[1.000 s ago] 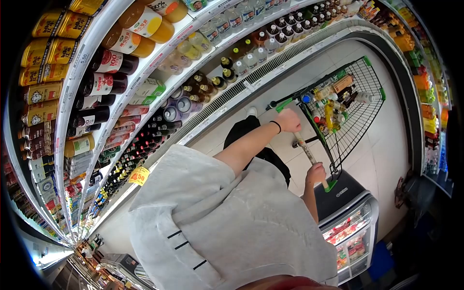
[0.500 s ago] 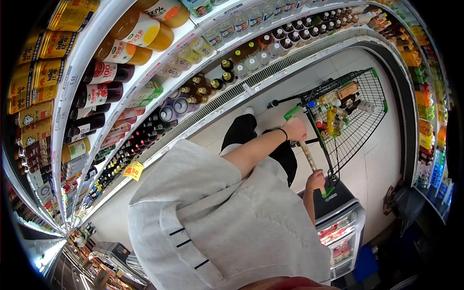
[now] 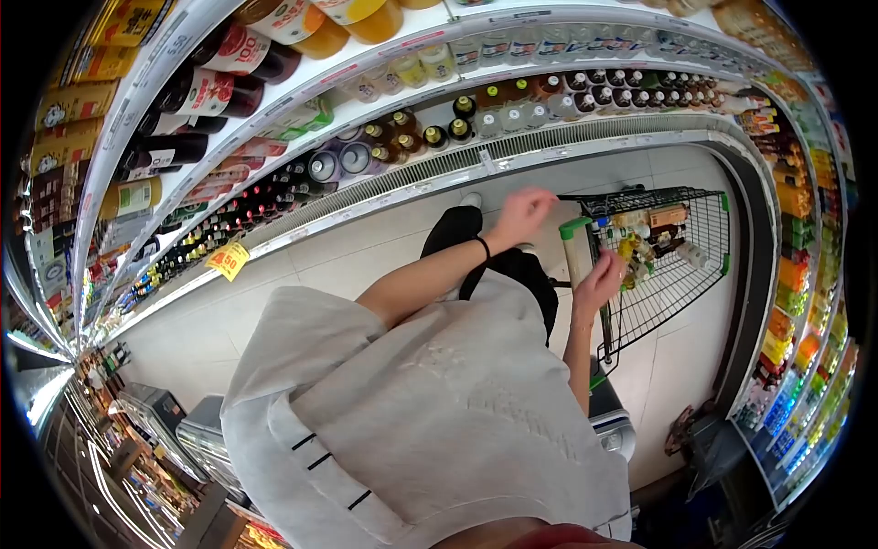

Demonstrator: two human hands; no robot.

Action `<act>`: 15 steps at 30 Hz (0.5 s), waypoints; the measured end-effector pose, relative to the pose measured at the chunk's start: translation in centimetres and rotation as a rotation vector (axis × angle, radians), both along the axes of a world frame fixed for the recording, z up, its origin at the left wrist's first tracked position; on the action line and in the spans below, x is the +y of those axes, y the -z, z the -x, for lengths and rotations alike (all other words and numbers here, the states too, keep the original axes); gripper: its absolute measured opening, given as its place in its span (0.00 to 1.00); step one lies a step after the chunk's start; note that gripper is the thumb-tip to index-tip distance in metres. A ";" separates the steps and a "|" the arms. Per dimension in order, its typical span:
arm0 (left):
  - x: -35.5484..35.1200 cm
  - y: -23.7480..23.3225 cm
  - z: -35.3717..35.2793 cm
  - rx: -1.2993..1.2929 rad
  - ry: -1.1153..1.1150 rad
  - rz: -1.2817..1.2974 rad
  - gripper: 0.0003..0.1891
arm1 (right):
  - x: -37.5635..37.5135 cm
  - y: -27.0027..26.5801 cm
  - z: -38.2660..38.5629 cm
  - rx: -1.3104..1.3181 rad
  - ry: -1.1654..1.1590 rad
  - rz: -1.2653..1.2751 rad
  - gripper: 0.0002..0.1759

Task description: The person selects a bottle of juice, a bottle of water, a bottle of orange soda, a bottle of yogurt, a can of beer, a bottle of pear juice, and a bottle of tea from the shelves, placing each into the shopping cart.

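Note:
My left hand [image 3: 524, 220], with a black band at the wrist, is raised off the cart handle [image 3: 572, 256] to its left. Motion blurs it, but its fingers reach loosely towards the cart with nothing held. My right hand [image 3: 597, 285] overlaps the handle and the basket's near edge, its fingers stretched forward and apart. In front stands a black wire shopping cart [image 3: 677, 302] with green corners. Inside it lie several items: a yellow bottle [image 3: 626, 253], a brown box [image 3: 669, 215] and dark bottles [image 3: 668, 245].
A long chilled shelf [image 3: 494, 157] curves round the far side, filled with bottles, cans and juice jugs [image 3: 240, 41]. A yellow price tag [image 3: 228, 261] hangs at its edge. More drink shelves [image 3: 800, 302] stand at the right. Metal cabinets [image 3: 160, 425] are at lower left.
Both hands have come off the cart handle. My left hand moved up and left, the right one forward over the handle. The whole view has turned slightly.

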State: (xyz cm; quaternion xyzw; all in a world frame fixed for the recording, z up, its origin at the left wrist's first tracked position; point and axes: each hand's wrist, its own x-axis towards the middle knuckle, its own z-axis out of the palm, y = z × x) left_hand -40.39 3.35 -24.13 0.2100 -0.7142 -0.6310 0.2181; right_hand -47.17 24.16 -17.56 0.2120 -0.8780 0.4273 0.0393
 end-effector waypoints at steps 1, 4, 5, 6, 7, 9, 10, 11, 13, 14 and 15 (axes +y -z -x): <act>-2.0 1.5 -0.7 -0.054 -0.146 -0.274 0.10 | -3.4 -0.3 1.2 0.018 -0.110 0.044 0.12; -10.8 3.9 -2.2 0.065 -0.557 -0.782 0.13 | -16.1 -4.9 2.2 -0.055 -0.387 0.120 0.11; -13.4 4.7 -2.4 0.157 -0.667 -0.946 0.14 | -19.9 -5.4 2.2 -0.079 -0.473 0.140 0.11; -16.0 5.1 -2.6 0.166 -0.681 -0.949 0.14 | -23.5 -4.9 2.2 -0.034 -0.539 0.153 0.14; -18.3 5.3 -2.3 0.241 -0.714 -1.067 0.15 | -26.5 -3.6 2.9 0.004 -0.606 0.182 0.16; -21.8 5.0 -2.0 0.325 -0.743 -1.219 0.16 | -32.4 -2.7 2.3 0.092 -0.627 0.204 0.21; -23.3 4.8 -1.8 0.340 -0.698 -1.230 0.16 | -35.0 -2.3 1.9 0.091 -0.637 0.194 0.21; -24.6 4.6 -1.7 0.352 -0.648 -1.237 0.16 | -37.3 -2.0 1.5 0.113 -0.616 0.258 0.20; -26.8 5.8 -0.7 0.363 -0.658 -1.309 0.19 | -40.6 -1.9 1.2 0.132 -0.603 0.317 0.20; -28.1 8.4 0.0 0.415 -0.565 -1.377 0.21 | -41.7 -1.2 1.4 0.109 -0.598 0.275 0.20; -29.0 9.6 0.3 0.473 -0.461 -1.464 0.23 | -43.0 -1.3 1.3 0.097 -0.595 0.212 0.20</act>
